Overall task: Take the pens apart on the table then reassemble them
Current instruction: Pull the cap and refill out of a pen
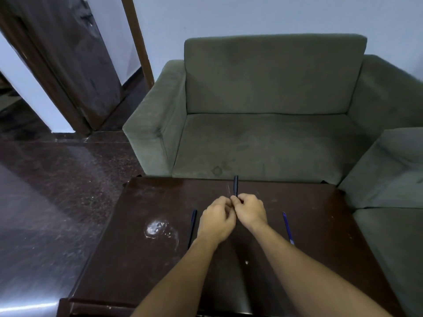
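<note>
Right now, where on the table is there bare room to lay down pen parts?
Bare wood on the table lies left of the dark pen, around the white smudge, and right of the blue pen toward the sofa. The middle is crowded: both hands work the black pen there.

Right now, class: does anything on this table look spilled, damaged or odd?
Yes: a whitish smear marks the dark table left of the left hand, like a dried spill or glare. The pens look undamaged.
</note>
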